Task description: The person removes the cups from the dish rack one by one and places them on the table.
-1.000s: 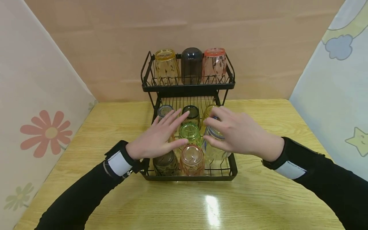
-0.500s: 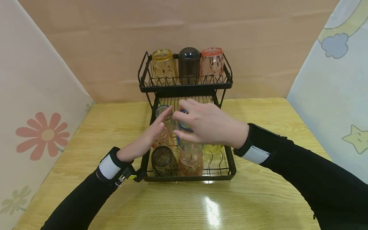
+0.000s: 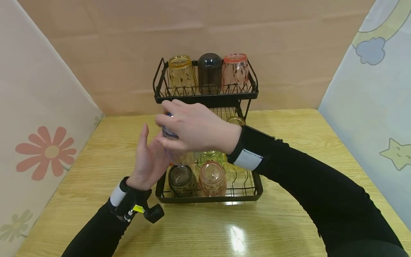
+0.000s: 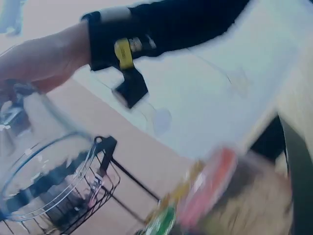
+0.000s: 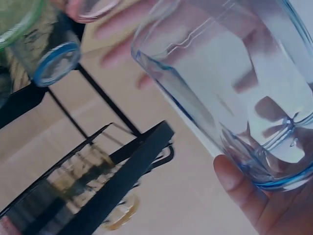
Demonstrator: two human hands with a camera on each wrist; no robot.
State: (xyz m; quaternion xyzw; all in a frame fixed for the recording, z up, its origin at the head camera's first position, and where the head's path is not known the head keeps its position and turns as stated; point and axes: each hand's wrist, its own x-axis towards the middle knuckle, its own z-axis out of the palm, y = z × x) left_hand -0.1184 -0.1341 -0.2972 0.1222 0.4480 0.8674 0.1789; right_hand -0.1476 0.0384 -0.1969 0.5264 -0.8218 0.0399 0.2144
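Note:
My right hand (image 3: 200, 128) grips a clear, blue-tinted glass (image 5: 220, 98) by its base end, with the mouth pointing down. It is above the left side of the black two-tier rack (image 3: 208, 200). My left hand (image 3: 149, 162) is beside the glass, palm turned toward it, thumb up and fingers extended; its fingers partly show through the glass in the right wrist view. Below the hands, a dark grey glass (image 3: 183, 182) and a pink glass (image 3: 212, 180) stand upside down at the rack's front, with a green glass (image 3: 212, 157) behind, partly covered by my right hand.
Along the upper tier stand an amber glass (image 3: 182, 75), a dark rounded glass (image 3: 210, 75) and a red-rimmed glass (image 3: 236, 74). A yellow glass (image 3: 236, 120) is at the lower tier's back right. Wooden table (image 3: 199, 228) surrounds the rack; decorated panels flank it.
My right hand has carried the blue-tinted glass leftward across the rack. The left hand has drawn back from over the glasses and turned its palm toward the held glass.

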